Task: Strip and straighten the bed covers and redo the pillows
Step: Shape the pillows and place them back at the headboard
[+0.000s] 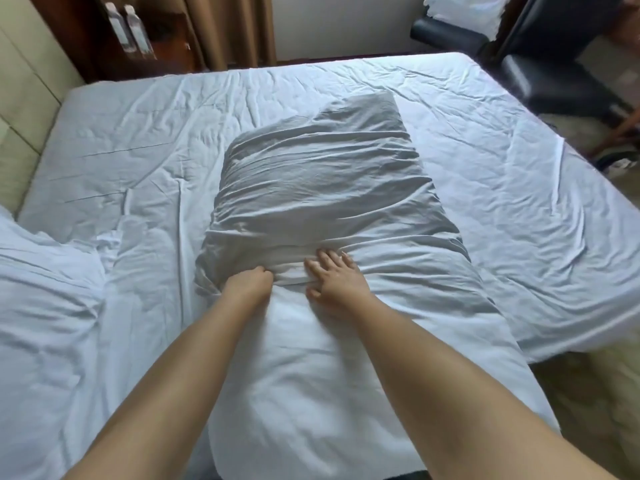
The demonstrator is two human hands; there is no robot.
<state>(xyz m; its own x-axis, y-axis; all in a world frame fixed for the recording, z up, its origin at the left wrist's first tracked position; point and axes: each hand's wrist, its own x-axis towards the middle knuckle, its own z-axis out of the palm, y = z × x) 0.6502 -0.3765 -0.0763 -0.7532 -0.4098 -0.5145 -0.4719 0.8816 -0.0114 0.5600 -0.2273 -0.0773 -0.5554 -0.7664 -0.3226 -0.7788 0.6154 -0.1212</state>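
Low in the frame, I am looking down two bare arms reaching out over a white pillow (311, 341) lying on the bed. My left hand (250, 281) is bunching the loose edge of the pillowcase (322, 188) in curled fingers, I think so the cloth cannot slip. My right hand (334, 282) is lying flat with fingers spread wide, pressing the fold down just beside it, likely to push the pillow deeper inside. The middle of the frame is showing the grey, wrinkled pillowcase pulled partway over the pillow. Around it the bed sheet (502, 168) is lying creased. A bunched cover (45, 289) is sitting at the left edge. At the upper left, two water bottles (126, 29) are standing on a dark shelf.
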